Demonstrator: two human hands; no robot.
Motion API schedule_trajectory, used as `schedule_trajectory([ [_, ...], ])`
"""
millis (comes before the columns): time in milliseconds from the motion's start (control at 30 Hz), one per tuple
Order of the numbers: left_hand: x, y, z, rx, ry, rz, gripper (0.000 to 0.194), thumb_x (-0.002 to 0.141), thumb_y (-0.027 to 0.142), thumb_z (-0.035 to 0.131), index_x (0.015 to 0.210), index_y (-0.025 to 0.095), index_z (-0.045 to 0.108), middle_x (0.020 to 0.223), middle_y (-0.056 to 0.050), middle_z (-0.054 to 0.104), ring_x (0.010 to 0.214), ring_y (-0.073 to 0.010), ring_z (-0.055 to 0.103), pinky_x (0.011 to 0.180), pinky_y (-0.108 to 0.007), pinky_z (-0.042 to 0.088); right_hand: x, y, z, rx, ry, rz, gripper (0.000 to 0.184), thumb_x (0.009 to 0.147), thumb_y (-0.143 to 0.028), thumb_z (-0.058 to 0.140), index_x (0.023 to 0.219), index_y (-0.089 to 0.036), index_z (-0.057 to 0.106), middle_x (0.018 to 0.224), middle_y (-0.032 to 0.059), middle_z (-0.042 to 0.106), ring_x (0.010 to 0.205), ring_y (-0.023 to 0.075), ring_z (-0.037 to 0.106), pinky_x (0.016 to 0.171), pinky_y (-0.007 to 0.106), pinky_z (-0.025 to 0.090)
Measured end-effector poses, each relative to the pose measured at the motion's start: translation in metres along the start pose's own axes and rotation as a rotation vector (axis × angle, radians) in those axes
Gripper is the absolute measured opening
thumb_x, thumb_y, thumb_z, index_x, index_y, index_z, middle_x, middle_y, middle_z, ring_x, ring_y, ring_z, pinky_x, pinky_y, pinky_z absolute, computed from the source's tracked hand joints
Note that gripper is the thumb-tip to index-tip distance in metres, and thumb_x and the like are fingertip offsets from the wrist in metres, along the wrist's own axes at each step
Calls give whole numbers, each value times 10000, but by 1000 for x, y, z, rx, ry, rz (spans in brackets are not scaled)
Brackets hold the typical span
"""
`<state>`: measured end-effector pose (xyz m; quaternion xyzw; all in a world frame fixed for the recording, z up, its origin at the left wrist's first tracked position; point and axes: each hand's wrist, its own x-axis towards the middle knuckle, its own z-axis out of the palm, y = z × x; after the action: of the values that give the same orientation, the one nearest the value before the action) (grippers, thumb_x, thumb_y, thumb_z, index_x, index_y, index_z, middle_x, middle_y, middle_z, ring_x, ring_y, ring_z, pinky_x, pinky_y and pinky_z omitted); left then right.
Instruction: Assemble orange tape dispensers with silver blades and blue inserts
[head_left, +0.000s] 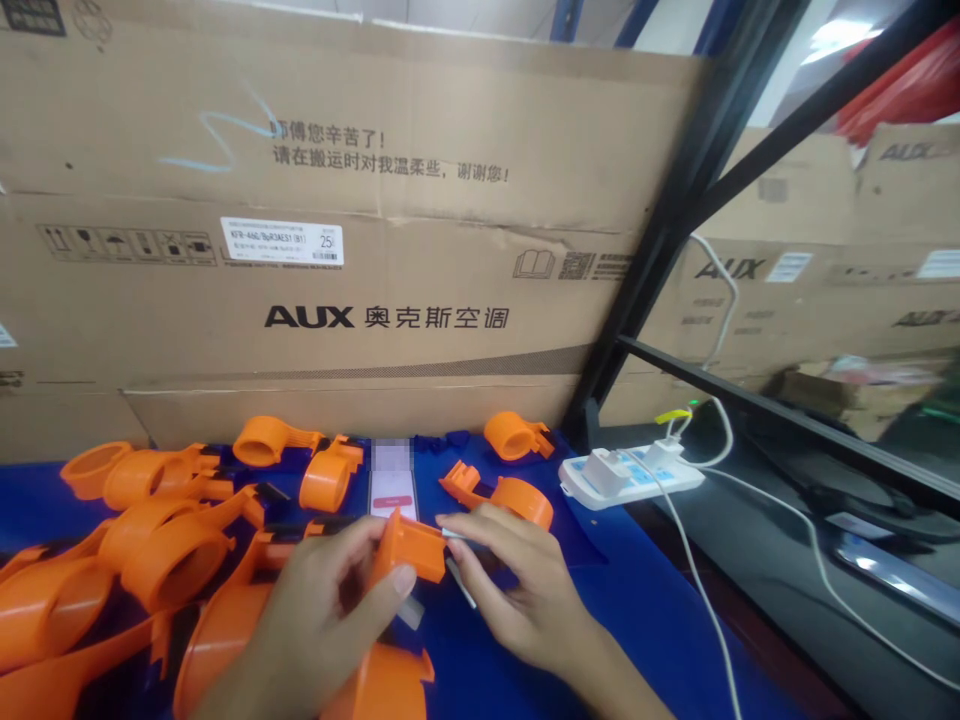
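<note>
My left hand (322, 590) is closed on an orange plastic part (415, 548), with the thumb pressed on its front and the fingers behind. Whether the orange ring (382, 685) just below belongs to that part, I cannot tell. My right hand (525, 580) pinches a thin, pale, flat strip (454, 534) against the part's right edge. Another narrow pale piece (460, 584) shows under the right fingers. Between the hands, a small translucent grey tab (410, 612) sits below the orange part. Several orange rings with arms (176, 550) lie to the left of my hands.
A phone (392, 480) with a lit screen lies beyond my hands on the blue cloth (480, 660). More orange rings (517, 436) lie at the back. A white power strip (630, 475) with cables is at right, beside a black metal frame (660, 230). A large cardboard box (420, 250) stands behind.
</note>
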<state>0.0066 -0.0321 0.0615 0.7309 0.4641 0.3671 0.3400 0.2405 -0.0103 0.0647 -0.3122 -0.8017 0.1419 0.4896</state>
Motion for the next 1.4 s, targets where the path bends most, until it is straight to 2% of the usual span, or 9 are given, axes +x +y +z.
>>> schedule_trajectory([
  [233,-6,-2,3,46,-7,36,283,966,441,564,1095,246,724,799,-48,757,631,-204,638,623,-308,463,-2,-4,1,61,26,53,259,959,-153,640,1175,-266,727,871,34,766,656,172,671,623,294,545],
  [400,-6,0,8,87,59,65,229,932,410,610,1030,251,741,625,-13,673,545,-192,586,556,-299,415,-3,-10,2,117,15,120,245,995,-215,587,1199,-269,711,936,57,750,812,222,709,748,337,593],
  [533,-6,-1,9,123,71,89,202,926,418,619,909,248,726,635,-18,670,548,-185,570,568,-301,417,-5,-14,3,130,-9,145,380,1014,-295,552,1393,-313,581,1191,84,691,1050,261,684,940,386,577],
  [633,-9,-2,8,110,57,79,197,924,417,623,950,254,730,697,-34,709,581,-195,594,589,-307,444,-7,-14,2,189,-59,138,542,1015,-428,549,1531,-327,417,1293,107,627,1137,288,651,1002,419,558],
  [867,-6,0,9,49,55,68,220,925,422,634,1045,267,734,775,-36,732,662,-211,639,654,-317,490,-13,-9,8,249,-120,131,702,992,-531,569,1593,-327,270,1408,122,528,1249,299,580,1087,445,505],
  [967,-1,-1,9,-37,105,-3,243,945,456,604,982,247,722,711,-21,687,651,-200,620,631,-295,477,-12,-6,12,269,10,196,609,1017,-453,556,1566,-319,328,1349,119,575,1230,278,591,1067,432,513],
  [1100,3,-2,7,-171,234,-114,300,956,489,585,841,225,671,616,9,604,589,-169,562,560,-254,424,-6,-3,10,296,200,287,333,1033,-368,550,1348,-279,608,1127,93,685,994,233,673,925,377,571],
  [1200,4,-5,5,-225,268,-147,312,952,493,592,811,220,644,597,15,591,576,-164,552,554,-249,424,-3,-3,6,287,226,289,221,1019,-345,585,1155,-261,738,1002,79,728,892,232,686,866,379,582],
  [1400,2,-9,5,-145,263,-111,266,951,470,605,961,221,698,628,15,557,602,-163,530,570,-252,421,-7,-5,7,244,251,276,217,1007,-310,604,1146,-282,768,1014,72,744,908,236,695,835,378,584],
])
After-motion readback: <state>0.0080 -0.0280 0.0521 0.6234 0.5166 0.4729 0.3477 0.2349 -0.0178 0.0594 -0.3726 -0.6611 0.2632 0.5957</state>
